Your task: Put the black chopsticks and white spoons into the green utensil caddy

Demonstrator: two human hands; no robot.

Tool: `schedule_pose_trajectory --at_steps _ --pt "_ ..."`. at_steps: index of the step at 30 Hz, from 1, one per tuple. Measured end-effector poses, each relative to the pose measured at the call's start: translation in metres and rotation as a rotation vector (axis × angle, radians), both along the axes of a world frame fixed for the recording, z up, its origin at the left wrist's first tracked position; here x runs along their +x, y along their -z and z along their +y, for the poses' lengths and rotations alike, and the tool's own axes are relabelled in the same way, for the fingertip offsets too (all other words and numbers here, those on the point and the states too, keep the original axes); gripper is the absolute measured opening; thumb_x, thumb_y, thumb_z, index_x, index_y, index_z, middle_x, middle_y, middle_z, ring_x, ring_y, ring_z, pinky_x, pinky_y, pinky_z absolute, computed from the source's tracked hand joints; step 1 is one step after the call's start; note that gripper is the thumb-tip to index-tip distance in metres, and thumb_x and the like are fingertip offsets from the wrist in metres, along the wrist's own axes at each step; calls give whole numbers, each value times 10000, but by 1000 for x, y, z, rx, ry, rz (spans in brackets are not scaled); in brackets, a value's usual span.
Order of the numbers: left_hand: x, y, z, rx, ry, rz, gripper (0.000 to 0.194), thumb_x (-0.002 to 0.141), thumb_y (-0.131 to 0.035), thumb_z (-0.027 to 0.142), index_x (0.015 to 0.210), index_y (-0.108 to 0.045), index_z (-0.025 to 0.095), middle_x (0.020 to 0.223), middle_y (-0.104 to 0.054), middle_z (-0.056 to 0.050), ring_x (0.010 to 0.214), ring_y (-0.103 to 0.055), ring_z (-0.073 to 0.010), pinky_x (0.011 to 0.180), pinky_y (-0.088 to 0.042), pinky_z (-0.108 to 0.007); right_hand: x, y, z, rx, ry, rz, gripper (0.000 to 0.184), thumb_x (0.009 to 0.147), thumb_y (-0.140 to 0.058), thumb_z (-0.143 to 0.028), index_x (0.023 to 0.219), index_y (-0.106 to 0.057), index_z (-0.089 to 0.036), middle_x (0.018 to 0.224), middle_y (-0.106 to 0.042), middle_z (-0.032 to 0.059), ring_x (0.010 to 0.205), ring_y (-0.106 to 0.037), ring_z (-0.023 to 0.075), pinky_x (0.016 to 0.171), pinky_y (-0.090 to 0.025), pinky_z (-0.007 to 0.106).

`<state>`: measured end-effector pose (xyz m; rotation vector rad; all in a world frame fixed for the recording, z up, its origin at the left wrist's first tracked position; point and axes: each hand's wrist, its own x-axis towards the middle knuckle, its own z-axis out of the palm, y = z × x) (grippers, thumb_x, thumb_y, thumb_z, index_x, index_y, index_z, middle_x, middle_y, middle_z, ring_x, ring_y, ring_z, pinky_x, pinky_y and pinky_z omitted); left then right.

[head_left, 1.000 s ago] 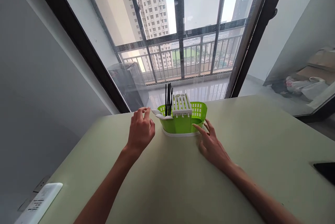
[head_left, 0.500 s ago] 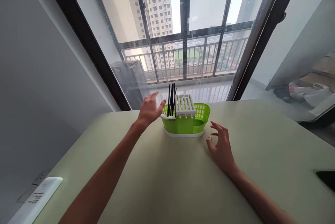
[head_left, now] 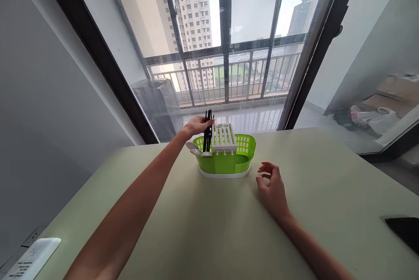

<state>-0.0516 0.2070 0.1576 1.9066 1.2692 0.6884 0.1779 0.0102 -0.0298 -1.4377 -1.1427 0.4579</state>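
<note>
A green utensil basket (head_left: 225, 167) with a white base stands on the table. Its white slotted insert (head_left: 224, 137) sits across the middle. Several black chopsticks (head_left: 207, 137) rise upright from the basket's left end. My left hand (head_left: 198, 125) is wrapped round their upper part, with the thumb in front; its other fingers are partly hidden behind them. White spoons (head_left: 196, 151) stick out over the left rim, below this hand. To the right of the basket, my right hand (head_left: 272, 186) rests on the table, empty, fingers loosely curled and apart from the thumb.
The pale green table (head_left: 196, 227) ends at a glass door with a dark frame (head_left: 314, 48). A white power strip (head_left: 36, 256) lies at the left edge. A dark object (head_left: 404, 229) sits at the right. White bags (head_left: 376, 119) are beyond the glass.
My left hand has moved right from beside the basket and closed on the chopsticks. The spoons now show at the left rim. My right hand's fingers have curled in slightly.
</note>
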Motion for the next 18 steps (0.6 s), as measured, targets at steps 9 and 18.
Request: schedule_pose_trajectory --at_steps 9,18 --pt "-6 5 -5 198 -58 -23 364 777 -775 533 810 -755 171 833 -791 -55 792 -751 -231 726 -606 -304 -1 0 0 -32 -29 -5 343 863 -541 -299 1193 -531 -207 1073 -631 92 941 -646 230 782 -553 370" --pt "-24 -1 -4 298 -198 -192 373 852 -709 534 897 -751 166 896 -816 -90 799 -775 -239 644 -633 -293 1 1 -1 -48 -49 -20 297 854 -538 -310 1128 -566 -201 1071 -638 100 923 -653 239 796 -560 394"
